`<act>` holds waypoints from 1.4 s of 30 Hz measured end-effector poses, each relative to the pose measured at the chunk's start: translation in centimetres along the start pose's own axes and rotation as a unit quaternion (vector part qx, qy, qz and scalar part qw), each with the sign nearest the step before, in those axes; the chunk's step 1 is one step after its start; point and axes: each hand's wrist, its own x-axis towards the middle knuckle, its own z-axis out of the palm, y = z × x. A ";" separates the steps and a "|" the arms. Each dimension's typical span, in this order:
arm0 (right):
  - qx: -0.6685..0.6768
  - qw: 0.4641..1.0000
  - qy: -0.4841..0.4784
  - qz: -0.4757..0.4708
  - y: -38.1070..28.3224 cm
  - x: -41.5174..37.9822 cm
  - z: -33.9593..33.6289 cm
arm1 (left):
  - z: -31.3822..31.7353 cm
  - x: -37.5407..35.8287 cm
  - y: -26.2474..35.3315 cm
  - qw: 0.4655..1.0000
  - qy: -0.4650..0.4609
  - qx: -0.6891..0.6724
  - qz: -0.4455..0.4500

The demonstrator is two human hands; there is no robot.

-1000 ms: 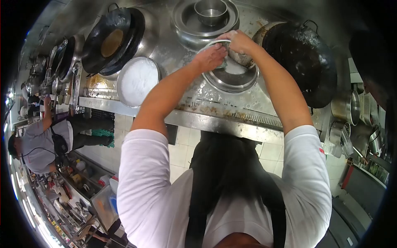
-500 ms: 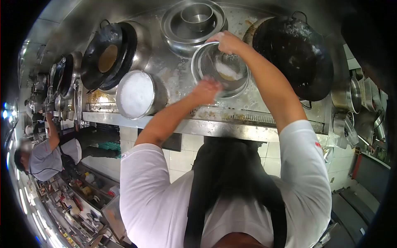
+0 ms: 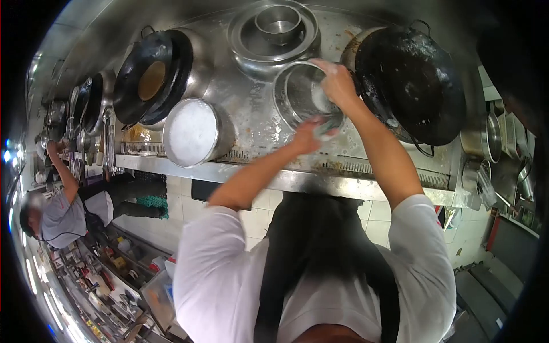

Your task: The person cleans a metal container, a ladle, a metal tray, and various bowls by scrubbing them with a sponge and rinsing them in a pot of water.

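Note:
A round steel pot stands on the metal stove top, with white suds on its inside. My right hand is closed on the far right part of its rim, and foam clings to the fingers. At the near side of the pot is my left hand, smeared by motion. Something pale and foamy shows at its fingers, too blurred to name. To the left stands a steel pot full of white suds. Behind the pot I hold, a small steel bowl sits in a wide steel basin.
Black woks lean at the left, one with brownish liquid. A large black wok rests at the right. The stove's steel front edge runs before me. At far left a co-worker reaches toward hanging utensils.
My left hand has moved right along the pot's near side. My right hand has shifted right and slightly down on the rim. The pot is turned or tilted differently; the camera view has shifted slightly.

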 end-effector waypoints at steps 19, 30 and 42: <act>-0.067 0.982 -0.169 -0.055 0.0 6.3 3.3 | 2.1 1.4 -1.6 0.963 0.052 -0.177 -0.197; -0.044 0.993 -0.112 -0.006 2.1 7.0 0.2 | -8.2 4.4 -0.3 0.922 -0.215 0.300 -0.118; 0.072 0.997 0.011 0.033 0.0 0.2 -1.1 | -2.3 0.8 0.2 0.994 -0.062 0.093 0.017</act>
